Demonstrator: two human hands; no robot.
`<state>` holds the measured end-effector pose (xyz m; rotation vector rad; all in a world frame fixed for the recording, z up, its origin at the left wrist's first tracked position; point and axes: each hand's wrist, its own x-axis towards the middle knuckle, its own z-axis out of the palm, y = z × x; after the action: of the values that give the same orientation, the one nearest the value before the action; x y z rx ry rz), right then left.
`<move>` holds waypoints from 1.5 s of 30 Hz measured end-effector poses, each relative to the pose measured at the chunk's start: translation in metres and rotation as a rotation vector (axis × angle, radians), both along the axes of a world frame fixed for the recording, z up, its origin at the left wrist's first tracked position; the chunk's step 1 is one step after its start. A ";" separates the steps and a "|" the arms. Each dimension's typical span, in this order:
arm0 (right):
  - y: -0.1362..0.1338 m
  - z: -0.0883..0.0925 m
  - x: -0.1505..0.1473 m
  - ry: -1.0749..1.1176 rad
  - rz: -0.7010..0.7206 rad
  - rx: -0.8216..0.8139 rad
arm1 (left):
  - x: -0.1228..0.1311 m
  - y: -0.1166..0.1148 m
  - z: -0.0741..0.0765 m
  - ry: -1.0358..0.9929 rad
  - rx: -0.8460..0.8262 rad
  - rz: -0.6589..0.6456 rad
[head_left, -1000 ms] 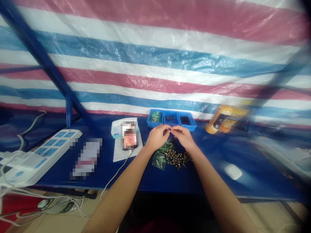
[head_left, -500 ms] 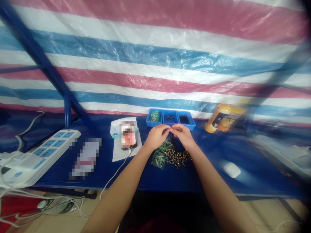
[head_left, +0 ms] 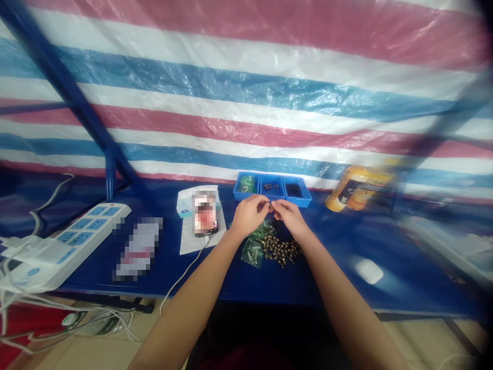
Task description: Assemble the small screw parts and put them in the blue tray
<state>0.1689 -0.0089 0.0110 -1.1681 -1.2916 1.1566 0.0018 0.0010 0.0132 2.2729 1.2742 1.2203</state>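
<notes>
Tiny part (head_left: 271,206) (probably) hidden by hands (head_left: 249,216) (head_left: 290,218)

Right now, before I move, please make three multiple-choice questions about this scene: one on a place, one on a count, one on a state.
1. Where lies the pile of small brass-coloured parts?
A) Inside the compartments
B) On the blue table, nearer the person than the compartments
C) On the power strip

2. How many compartments has the blue tray?
A) Two
B) Five
C) Three

3. How are the left hand and right hand posed?
A) Raised, fingertips meeting
B) Flat on the table
C) Far apart

1: B, the pile sits on the tabletop under the hands.
2: C, three sections show side by side.
3: A, both hands are lifted above the pile, fingertips together before the tray.
</notes>
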 end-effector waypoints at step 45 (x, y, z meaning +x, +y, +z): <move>-0.004 -0.009 0.001 -0.551 -0.051 0.412 | -0.002 -0.004 0.002 0.234 -0.099 0.135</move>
<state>0.1704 -0.0131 0.0019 -1.2336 -1.7980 0.4953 0.0003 -0.0034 0.0157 2.3438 1.5564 0.9280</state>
